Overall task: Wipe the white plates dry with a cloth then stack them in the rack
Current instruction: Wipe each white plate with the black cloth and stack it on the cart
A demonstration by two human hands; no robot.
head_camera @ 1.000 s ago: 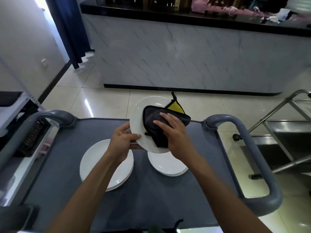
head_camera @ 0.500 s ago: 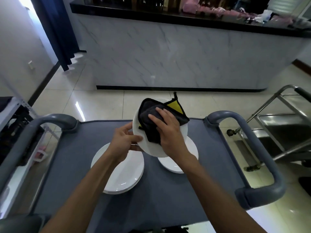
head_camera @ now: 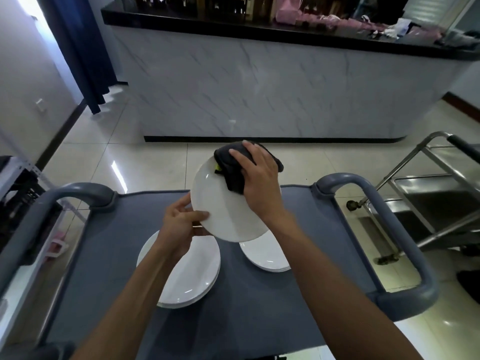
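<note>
A white plate (head_camera: 223, 206) is tilted up above the grey cart top (head_camera: 249, 307). My left hand (head_camera: 181, 224) pinches its lower left rim, thumb on the face. My right hand (head_camera: 257, 183) presses a dark cloth (head_camera: 233, 165) with a yellow edge against the plate's upper right part, fingers spread over the cloth. Below lie two stacks of white plates: a larger one (head_camera: 187, 279) at the left and a smaller one (head_camera: 267, 253) at the right, partly hidden by the held plate.
Grey curved cart handles rise at the left (head_camera: 65, 201) and right (head_camera: 384, 219). A steel trolley (head_camera: 428, 193) stands to the right on the tiled floor. A marble-fronted counter (head_camera: 259, 87) fills the background. A dark shelf unit (head_camera: 15, 193) sits at the left.
My right hand slid the cloth from the plate's middle up to its upper right rim. The plate is held a little higher and more of its face shows.
</note>
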